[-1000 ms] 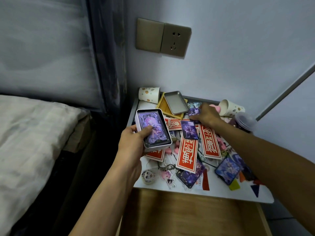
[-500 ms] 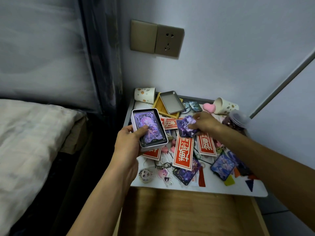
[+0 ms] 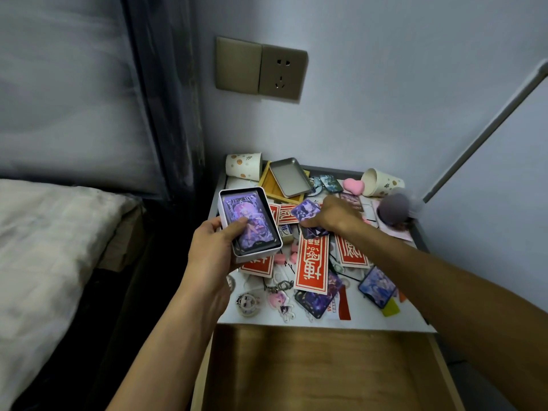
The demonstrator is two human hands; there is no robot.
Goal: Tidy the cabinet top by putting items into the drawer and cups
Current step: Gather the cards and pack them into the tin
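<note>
Purple card (image 3: 305,210) pinched in the right hand (image 3: 335,216); left hand (image 3: 212,250) grips the open tin (image 3: 258,255), holding down its stack (image 3: 247,207). Tilted, that stack could slide out.

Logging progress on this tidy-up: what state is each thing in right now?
Drawer: pulled open.
Tin box: open, cards inside, held in the left hand.
Tin lid: off, lying upside down on the wooden tray.
Back-right cup: tipped on its side.
Back-left cup: looks tipped on its side.
Purple card: pinched in the right hand.
Socket: nothing plugged in.
</note>
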